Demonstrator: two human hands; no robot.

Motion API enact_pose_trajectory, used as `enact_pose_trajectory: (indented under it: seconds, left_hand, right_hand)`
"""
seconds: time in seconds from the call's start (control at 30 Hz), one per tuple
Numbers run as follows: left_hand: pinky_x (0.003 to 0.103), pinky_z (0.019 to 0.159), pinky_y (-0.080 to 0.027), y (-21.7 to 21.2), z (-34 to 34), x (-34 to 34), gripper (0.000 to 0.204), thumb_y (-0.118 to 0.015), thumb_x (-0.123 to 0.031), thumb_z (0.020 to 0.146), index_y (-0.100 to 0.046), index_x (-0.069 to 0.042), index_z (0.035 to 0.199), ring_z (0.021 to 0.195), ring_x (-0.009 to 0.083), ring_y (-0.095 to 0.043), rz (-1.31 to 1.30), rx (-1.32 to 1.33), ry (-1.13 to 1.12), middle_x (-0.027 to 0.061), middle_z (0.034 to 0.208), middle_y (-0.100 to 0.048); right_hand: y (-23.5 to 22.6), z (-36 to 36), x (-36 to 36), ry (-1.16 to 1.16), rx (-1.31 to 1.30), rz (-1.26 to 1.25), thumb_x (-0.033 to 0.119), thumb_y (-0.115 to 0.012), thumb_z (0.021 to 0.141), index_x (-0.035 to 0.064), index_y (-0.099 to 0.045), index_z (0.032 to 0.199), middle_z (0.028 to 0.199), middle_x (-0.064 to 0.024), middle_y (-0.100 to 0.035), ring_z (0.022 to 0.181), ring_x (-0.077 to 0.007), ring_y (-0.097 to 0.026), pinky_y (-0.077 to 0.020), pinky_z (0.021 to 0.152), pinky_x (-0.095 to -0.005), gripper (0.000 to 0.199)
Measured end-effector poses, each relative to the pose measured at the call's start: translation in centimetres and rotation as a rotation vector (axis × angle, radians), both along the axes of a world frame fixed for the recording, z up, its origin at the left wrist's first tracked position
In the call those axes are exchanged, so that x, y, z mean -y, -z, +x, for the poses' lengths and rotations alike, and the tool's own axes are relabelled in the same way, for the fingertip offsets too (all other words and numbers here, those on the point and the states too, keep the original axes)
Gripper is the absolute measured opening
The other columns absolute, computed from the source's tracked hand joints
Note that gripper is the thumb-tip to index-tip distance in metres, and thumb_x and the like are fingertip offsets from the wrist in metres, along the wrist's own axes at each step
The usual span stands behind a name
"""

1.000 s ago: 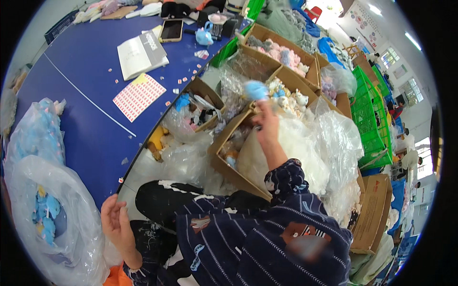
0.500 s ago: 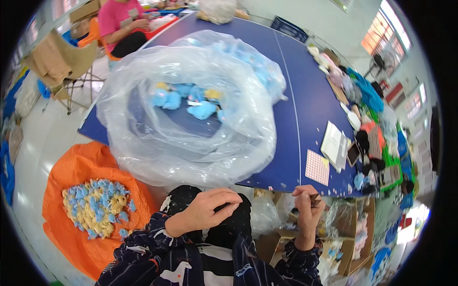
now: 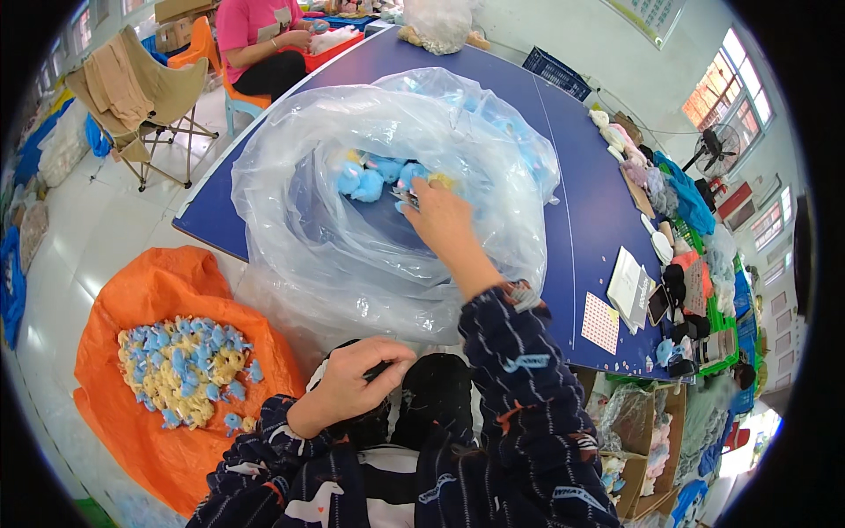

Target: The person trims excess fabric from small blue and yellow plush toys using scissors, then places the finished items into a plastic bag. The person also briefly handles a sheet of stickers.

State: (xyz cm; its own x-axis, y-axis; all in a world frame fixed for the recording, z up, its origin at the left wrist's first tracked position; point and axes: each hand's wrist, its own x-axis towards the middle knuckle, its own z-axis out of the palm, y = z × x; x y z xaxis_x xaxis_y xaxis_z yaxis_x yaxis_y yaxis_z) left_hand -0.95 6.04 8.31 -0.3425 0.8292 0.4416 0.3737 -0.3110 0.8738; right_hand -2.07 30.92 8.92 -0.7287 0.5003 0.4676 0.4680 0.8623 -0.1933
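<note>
My right hand [image 3: 438, 220] reaches into the mouth of a large clear plastic bag [image 3: 352, 290] on the blue table. Its fingers are closed beside a blue plush toy [image 3: 412, 173]; a small greyish thing [image 3: 405, 195] shows at the fingertips, too small to name. Another blue plush [image 3: 359, 182] and a bit of yellow plush [image 3: 440, 180] lie inside the bag. Above my lap, my left hand [image 3: 356, 378] hovers with its fingers loosely curved and the thumb apart; nothing shows in it. An orange sack [image 3: 132, 295] on my left holds many small blue and yellow plush pieces [image 3: 189, 370].
A person in pink [image 3: 251, 35] sits at the far left of the table by a red tray [image 3: 330, 55]. A sticker sheet [image 3: 600, 323], an open notebook [image 3: 629, 286] and a phone [image 3: 657, 304] lie at the right. Cardboard boxes [image 3: 662, 440] stand below the table's right side.
My right hand has gone from beside the table's front edge, where it held a small brownish thing, up and left into the bag. My left hand stays over my lap. The view has shifted slightly.
</note>
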Motion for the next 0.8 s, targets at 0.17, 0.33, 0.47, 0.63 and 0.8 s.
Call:
enact_pose_trajectory:
  seconds: [0.17,0.33,0.47,0.63,0.8]
  left_hand:
    - [0.026,0.071,-0.048,1.7,-1.8,0.7,0.017,-0.057,-0.004,0.082,-0.058,0.001,0.098,0.081,0.0175,-0.060,-0.080,0.350,0.050,0.0093,0.094,-0.061]
    - [0.030,0.080,-0.047,1.5,-3.1,-0.6,0.036,-0.053,-0.005,0.085,-0.044,-0.001,0.120,0.097,0.0167,-0.054,0.026,1.074,0.202,0.0076,0.112,-0.051]
    - [0.031,0.084,-0.046,2.1,-1.4,-1.5,0.045,-0.055,-0.002,0.084,-0.037,-0.001,0.126,0.104,0.0174,-0.050,0.111,1.234,0.353,0.0078,0.115,-0.047]
    - [0.030,0.087,-0.045,3.3,-1.4,-1.0,0.046,-0.060,-0.002,0.080,-0.042,-0.001,0.122,0.102,0.0168,-0.054,0.112,0.840,0.167,0.0099,0.114,-0.052]
    - [0.026,0.083,-0.044,2.6,-1.1,-0.6,0.046,-0.059,0.004,0.078,-0.044,0.001,0.121,0.099,0.0122,-0.052,0.102,0.616,0.111,0.0074,0.109,-0.053]
  right_hand:
    - [1.1,0.6,-1.5,-0.057,-0.295,-0.194,0.022,-0.058,0.080,0.0051,-0.057,0.084,0.071,-0.0100,-0.059,0.065,-0.0272,-0.058,-0.0441,0.056,-0.0354,0.017]
    - [-3.4,6.4,7.6,-0.168,-0.487,-1.195,0.024,-0.061,0.083,0.0036,-0.055,0.077,0.065,0.0026,-0.050,0.055,-0.0038,-0.044,-0.0350,0.047,-0.0210,0.022]
    - [-0.3,9.2,12.0,-0.228,-0.698,-1.394,0.014,-0.061,0.081,0.0030,-0.058,0.087,0.071,0.0017,-0.055,0.056,-0.0038,-0.045,-0.0352,0.047,-0.0181,0.013]
    - [-1.0,11.5,13.6,-0.044,-0.714,-1.253,0.004,-0.063,0.076,0.0023,-0.057,0.102,0.086,-0.0007,-0.057,0.056,-0.0025,-0.043,-0.0344,0.049,-0.0163,0.027]
    - [-1.1,12.3,14.3,-0.289,-0.489,-0.641,0.002,-0.066,0.073,0.0015,-0.060,0.097,0.084,-0.0047,-0.058,0.057,-0.0068,-0.045,-0.0349,0.051,-0.0194,0.024]
